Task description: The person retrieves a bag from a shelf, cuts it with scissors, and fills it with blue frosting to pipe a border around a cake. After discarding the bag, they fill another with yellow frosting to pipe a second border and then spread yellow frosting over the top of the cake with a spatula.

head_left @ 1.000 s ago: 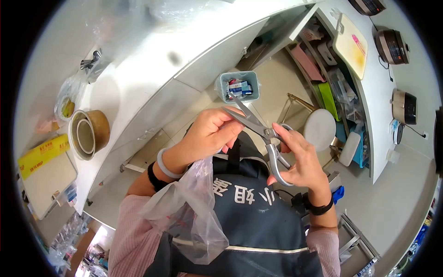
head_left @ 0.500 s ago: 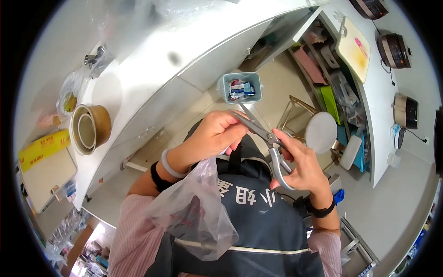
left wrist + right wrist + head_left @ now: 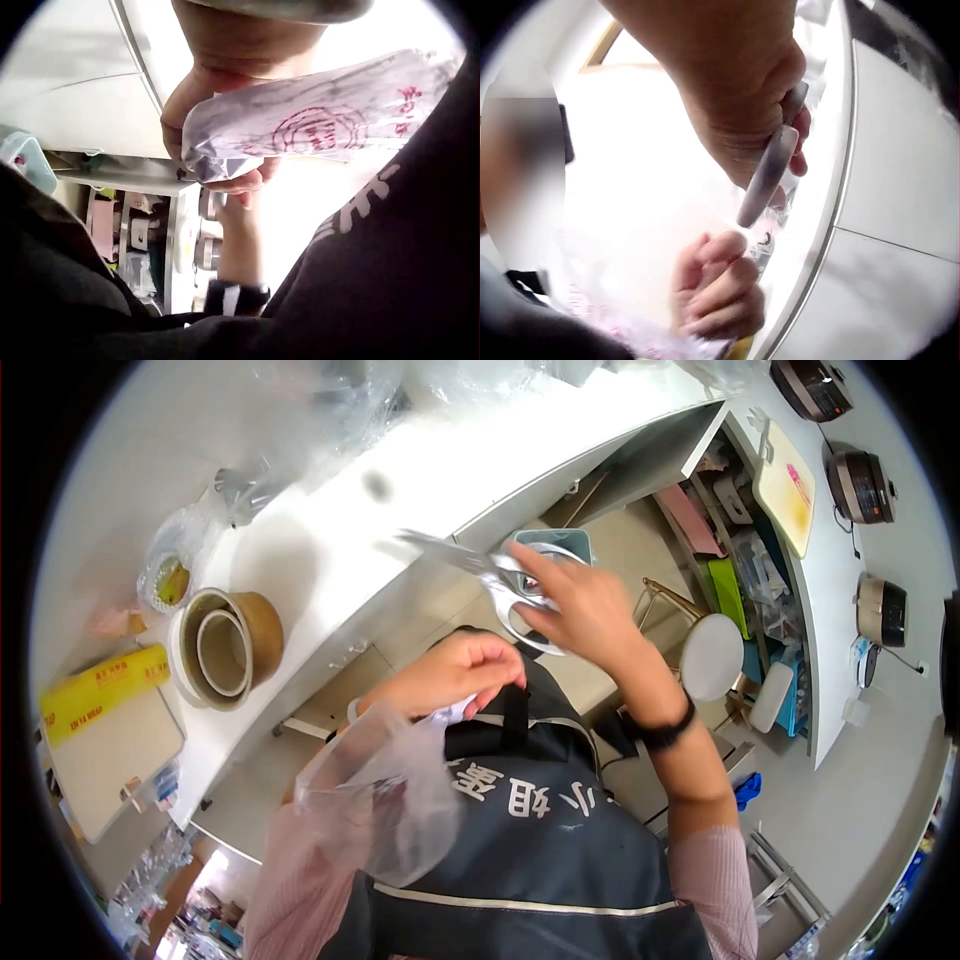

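Two hands (image 3: 447, 673) (image 3: 585, 608), one pair of scissors (image 3: 488, 568), one held bag (image 3: 408, 830), two sleeves (image 3: 300, 900) (image 3: 710, 880), one apron (image 3: 540, 855), one bin (image 3: 578, 542), one stool (image 3: 712, 657), three cookers (image 3: 812, 388) (image 3: 862, 487) (image 3: 880, 610).

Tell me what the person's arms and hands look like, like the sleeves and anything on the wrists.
The left hand and right hand are ungloved. Both arms have pale pink sleeves with fine stripes, the right one ending near the elbow. A wide black band circles the right wrist; a smooth, pale rounded bracelet is on the left.
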Demonstrator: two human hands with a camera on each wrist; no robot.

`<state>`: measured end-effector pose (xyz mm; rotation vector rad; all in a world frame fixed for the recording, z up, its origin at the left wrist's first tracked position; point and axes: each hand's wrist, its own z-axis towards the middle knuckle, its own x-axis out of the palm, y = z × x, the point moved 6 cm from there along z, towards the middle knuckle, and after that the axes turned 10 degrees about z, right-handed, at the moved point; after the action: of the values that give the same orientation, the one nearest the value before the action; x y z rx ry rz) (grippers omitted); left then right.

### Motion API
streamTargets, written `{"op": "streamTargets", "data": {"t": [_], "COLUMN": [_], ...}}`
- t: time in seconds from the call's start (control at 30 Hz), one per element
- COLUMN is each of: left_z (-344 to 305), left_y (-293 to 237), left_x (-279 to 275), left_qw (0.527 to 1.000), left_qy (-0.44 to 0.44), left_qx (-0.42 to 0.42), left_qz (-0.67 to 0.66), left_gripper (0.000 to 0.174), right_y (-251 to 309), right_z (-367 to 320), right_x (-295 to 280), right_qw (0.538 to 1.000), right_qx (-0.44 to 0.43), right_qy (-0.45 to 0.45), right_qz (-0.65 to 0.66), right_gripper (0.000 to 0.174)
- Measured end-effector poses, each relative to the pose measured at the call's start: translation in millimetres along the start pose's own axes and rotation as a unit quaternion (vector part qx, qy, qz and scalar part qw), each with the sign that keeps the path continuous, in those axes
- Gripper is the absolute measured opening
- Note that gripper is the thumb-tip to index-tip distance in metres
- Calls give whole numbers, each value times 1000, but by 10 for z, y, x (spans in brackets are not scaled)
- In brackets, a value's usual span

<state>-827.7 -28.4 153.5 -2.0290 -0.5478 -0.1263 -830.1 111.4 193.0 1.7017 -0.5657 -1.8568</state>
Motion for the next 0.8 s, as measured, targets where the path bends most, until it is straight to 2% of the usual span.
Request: {"op": "streamTargets", "data": {"t": [0.03, 0.1, 0.17, 0.23, 0.3, 0.33, 0.37, 0.4, 0.43, 0.47, 0.5, 0.57, 0.6, 0.63, 0.73, 0.8], "left_z": [-96, -237, -296, -242, -141, 195, 524, 421, 465, 585, 729, 989, 1115, 1224, 1434, 1506], "left_y": [58, 55, 90, 196, 332, 849, 1339, 1176, 1043, 1033, 1003, 995, 1002, 1021, 1061, 1110], "left_x": [-2, -66, -191, -339, -420, -713, -1010, -816, -529, -326, -122, 399, 693, 989, 1851, 2490], "left_qw": [999, 998, 997, 988, 944, 936, 913, 930, 938, 944, 949, 957, 958, 957, 948, 935], "left_qy": [31, 38, -8, -34, -109, 33, 176, 66, 36, 46, 65, 111, 139, 163, 239, 287], "left_qx": [-37, -47, -48, -48, -83, -109, -134, -112, -116, -133, -145, -170, -180, -189, -205, -208], "left_qz": [-14, 10, -54, -139, -299, -334, -342, -344, -323, -299, -271, -209, -177, -147, -55, 0], "left_gripper": [19, 19, 18, 18, 14, 13, 16, 16, 17, 17, 18, 20, 20, 21, 23, 25], "right_y": [44, 37, 34, 56, 255, 277, 396, 485, 558, 554, 497, 320, 301, 256, 192, 206], "right_z": [281, 787, 1176, 1286, 998, 769, 222, -15, -324, -598, -819, -1282, -1538, -1817, -2554, -3123], "right_x": [190, 641, 971, 1138, 645, 546, 405, 470, 510, 490, 494, 445, 341, 253, 96, -42], "right_qw": [997, 992, 995, 982, 975, 965, 949, 944, 955, 960, 965, 932, 915, 914, 867, 878], "right_qx": [-70, -111, -67, -165, -169, -123, -145, -116, -107, -25, 16, 37, 35, 48, 77, 93], "right_qy": [-17, -8, 35, -28, -139, -148, -101, -11, -13, 7, -33, -133, -137, -167, -237, -290], "right_qz": [-10, -65, -66, -91, 51, 180, 261, 309, 275, 279, 260, 336, 377, 365, 432, 370], "right_gripper": [53, 53, 49, 44, 43, 47, 55, 67, 76, 82, 82, 86, 88, 88, 77, 72]}}
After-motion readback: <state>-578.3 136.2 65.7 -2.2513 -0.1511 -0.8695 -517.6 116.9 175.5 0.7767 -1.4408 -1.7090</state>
